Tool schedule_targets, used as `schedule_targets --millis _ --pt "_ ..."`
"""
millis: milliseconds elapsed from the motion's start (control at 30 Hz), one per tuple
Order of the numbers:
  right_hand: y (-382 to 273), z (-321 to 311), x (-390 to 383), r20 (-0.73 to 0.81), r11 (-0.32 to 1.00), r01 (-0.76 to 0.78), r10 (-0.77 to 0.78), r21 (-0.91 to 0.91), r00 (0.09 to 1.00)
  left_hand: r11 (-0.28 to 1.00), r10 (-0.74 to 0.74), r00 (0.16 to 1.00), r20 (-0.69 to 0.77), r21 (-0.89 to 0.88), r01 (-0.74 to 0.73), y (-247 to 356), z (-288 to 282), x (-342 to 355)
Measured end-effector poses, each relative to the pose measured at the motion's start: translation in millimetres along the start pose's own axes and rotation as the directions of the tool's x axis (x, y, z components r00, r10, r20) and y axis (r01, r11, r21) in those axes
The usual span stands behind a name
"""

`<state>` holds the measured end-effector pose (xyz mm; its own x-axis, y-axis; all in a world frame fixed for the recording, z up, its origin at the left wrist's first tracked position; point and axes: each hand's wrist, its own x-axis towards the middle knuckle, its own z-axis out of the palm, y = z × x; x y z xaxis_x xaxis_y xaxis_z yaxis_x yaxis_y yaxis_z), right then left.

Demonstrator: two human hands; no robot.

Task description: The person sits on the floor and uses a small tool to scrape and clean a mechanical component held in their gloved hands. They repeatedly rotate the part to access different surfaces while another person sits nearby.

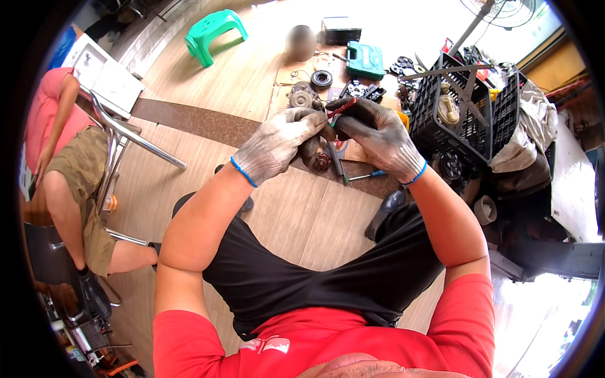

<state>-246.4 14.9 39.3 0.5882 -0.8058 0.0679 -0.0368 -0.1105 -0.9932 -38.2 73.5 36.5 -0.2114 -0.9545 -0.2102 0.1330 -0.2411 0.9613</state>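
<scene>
Both my hands wear soiled white knit gloves with blue cuffs and meet over the work spot between my feet. My left hand (280,140) is closed in a pinch, and whatever its fingertips hold is hidden. A slim red piece (342,108) lies in the closed fingers of my right hand (383,140), whose glove is blackened; its exact kind is unclear. Just below the hands is a dark, greasy metal part (314,155), partly covered by them. Beside it lie a black-handled tool (336,160) and a screwdriver (370,174).
Beyond my hands lie a round metal part (302,99), a black ring (321,79) and a teal tool case (365,59). Black crates (455,113) crowd the right. A green stool (214,34) stands far left; a seated person (72,151) is at left.
</scene>
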Motion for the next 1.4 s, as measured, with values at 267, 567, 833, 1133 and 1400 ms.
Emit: schedule_targets --millis 267,567,833,1133,1400 --pt "8.3 11.1 4.4 -0.134 0.997 -0.060 0.067 0.054 0.989 0.934 0.164 0.978 -0.127 0.339 -0.113 -5.4 7.9 1.7" --pt "22.4 16.9 7.5 -0.203 0.996 0.048 -0.032 0.077 0.979 0.076 0.761 0.637 0.119 0.960 -0.271 -26.2 18.2 13.5" --pt "-6.1 -8.9 9.1 0.047 0.537 0.077 -0.070 -0.840 0.996 0.277 0.684 0.727 0.061 0.901 -0.335 -2.0 4.9 2.0" --pt "4.2 -0.8 7.1 0.375 0.020 0.386 -0.198 -0.922 0.906 0.217 0.436 0.882 0.177 0.931 -0.294 -5.5 2.3 1.9" --pt "0.0 -0.2 5.2 0.428 -0.058 0.426 -0.225 -0.903 0.875 -0.087 0.563 0.763 0.317 0.941 -0.326 -0.3 8.3 -2.7"
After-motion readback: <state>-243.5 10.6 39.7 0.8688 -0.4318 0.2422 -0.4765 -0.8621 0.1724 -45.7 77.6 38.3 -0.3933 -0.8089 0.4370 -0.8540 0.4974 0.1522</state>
